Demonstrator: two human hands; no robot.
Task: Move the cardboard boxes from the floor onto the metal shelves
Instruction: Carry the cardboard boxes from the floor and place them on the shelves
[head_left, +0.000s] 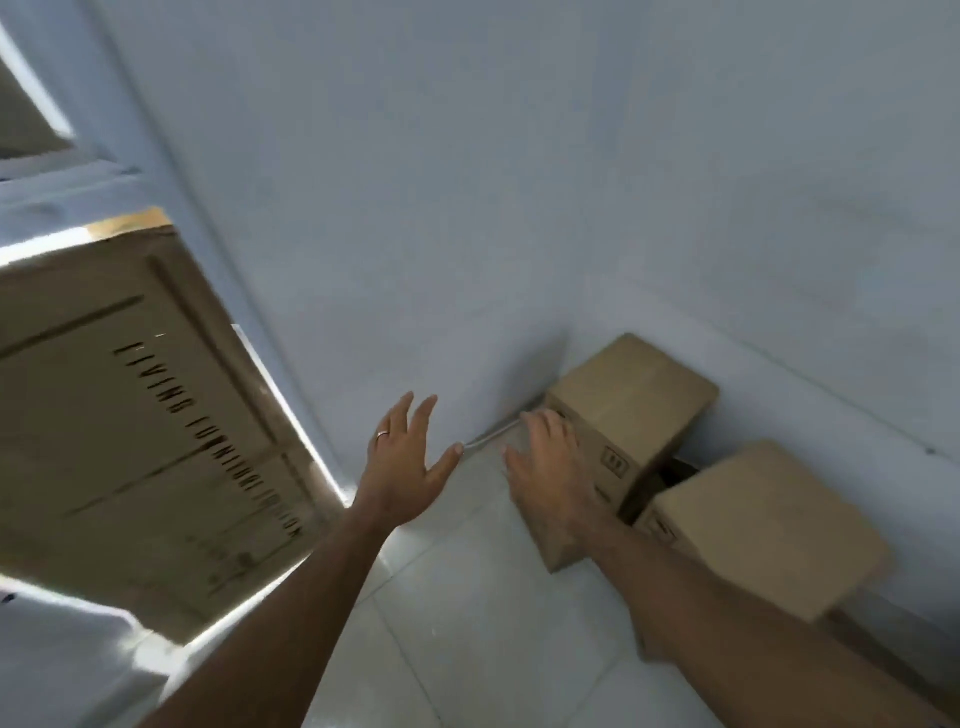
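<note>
Down in the corner where the pale wall (519, 182) meets the tiled floor (493, 623), a small cardboard box (631, 415) sits on the floor, its far end near the wall. A second box (769, 525) of the same brown cardboard lies just beside it, nearer the camera on the right, with a dark gap between the two. Both are closed, and the first shows small printed handling marks on its near side face.

Both bare arms reach forward from the bottom of the view. The right hand (545, 467) is spread with fingers apart in front of the near end of the first box; whether it touches the cardboard cannot be told from this angle, but its grip is released and closes on nothing. The left hand (402, 467) is also open, fingers fanned and palm turned toward the wall, held in the air to the left of that box and apart from it. A ring (382, 434) shows on one of its fingers. Its grip is released as well.

Farther left, a large cardboard box (135, 415) with blurred dark lettering on its face fills the left side of the view, resting on a pale metal shelf (67, 176) whose frame runs above and below it. The whole view is tilted and somewhat blurred.
</note>
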